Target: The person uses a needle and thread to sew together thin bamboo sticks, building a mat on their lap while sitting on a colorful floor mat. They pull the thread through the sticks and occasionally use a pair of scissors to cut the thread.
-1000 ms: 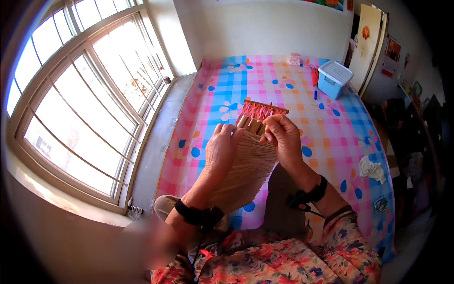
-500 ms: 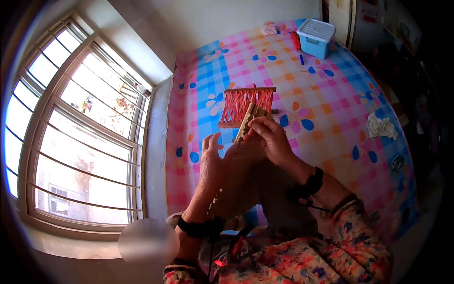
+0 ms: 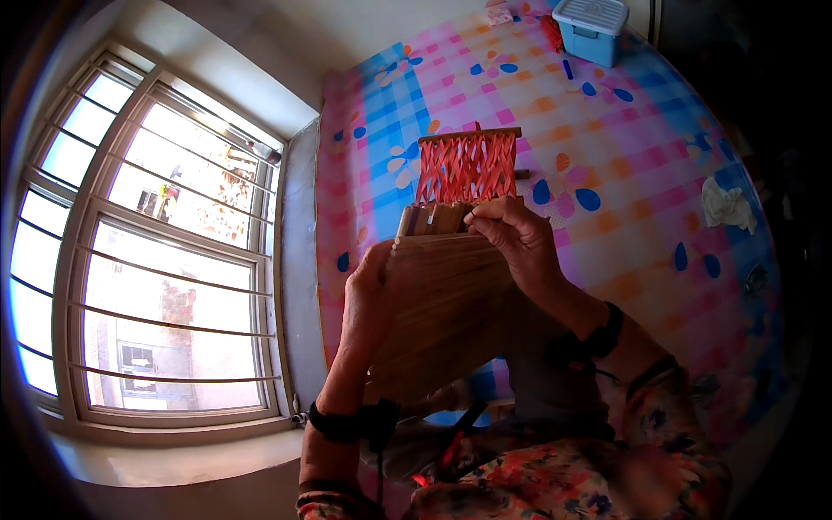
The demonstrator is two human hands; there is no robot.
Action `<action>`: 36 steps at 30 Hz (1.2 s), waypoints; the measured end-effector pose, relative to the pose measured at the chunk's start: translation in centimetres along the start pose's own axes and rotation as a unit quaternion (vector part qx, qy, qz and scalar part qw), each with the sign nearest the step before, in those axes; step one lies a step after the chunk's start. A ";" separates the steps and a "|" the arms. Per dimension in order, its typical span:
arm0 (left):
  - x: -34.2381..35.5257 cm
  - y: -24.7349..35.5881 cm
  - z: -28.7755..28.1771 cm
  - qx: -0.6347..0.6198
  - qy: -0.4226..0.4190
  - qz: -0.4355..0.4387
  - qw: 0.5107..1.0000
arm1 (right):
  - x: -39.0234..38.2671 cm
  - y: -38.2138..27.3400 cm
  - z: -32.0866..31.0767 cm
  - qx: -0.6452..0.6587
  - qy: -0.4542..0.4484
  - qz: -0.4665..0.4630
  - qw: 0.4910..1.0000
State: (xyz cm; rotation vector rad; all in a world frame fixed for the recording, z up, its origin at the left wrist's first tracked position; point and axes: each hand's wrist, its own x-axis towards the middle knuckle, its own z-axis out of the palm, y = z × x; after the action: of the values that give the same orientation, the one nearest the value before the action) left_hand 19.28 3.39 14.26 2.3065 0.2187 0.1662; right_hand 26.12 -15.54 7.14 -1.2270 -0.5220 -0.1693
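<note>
A brown panel of narrow wooden slats hangs below its folded-over upper edge, with the slat ends showing at the left. My left hand is closed round the panel's left side; its fingers are mostly hidden. At the upper right corner, my right hand pinches the slat edge between thumb and fingers. Just beyond the panel stands a wooden frame with crisscrossed red strips, its near side hidden by the panel.
A checked, flowered cloth covers the surface. On it lie a blue lidded box at the far right, a blue pen-like stick and a crumpled white cloth. A barred window is at the left.
The slatted panel has turned from steeply angled to broad side up. My left hand, earlier apart from it with fingers spread, has closed on its left side. My right hand has moved slightly right.
</note>
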 end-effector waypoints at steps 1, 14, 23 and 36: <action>0.0 0.0 -0.1 0.016 0.006 -0.008 1.000 | 0.4 -0.6 0.0 -0.058 -0.010 -0.044 0.997; -0.5 -2.5 -0.9 -0.036 0.013 -0.028 0.999 | -0.1 -0.1 3.3 -0.243 -0.123 -0.113 0.956; -0.8 -1.5 -1.0 -0.029 0.010 -0.023 0.999 | -0.2 0.0 3.7 -0.234 -0.127 -0.097 0.959; -1.0 -1.6 -1.1 -0.044 0.009 -0.020 0.999 | 0.0 -0.1 3.8 -0.212 -0.138 -0.085 0.964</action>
State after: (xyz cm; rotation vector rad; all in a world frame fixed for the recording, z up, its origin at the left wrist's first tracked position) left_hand 17.90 5.01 13.81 2.2117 0.2613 0.1721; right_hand 25.03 -12.02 8.12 -1.6366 -0.8670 -0.2678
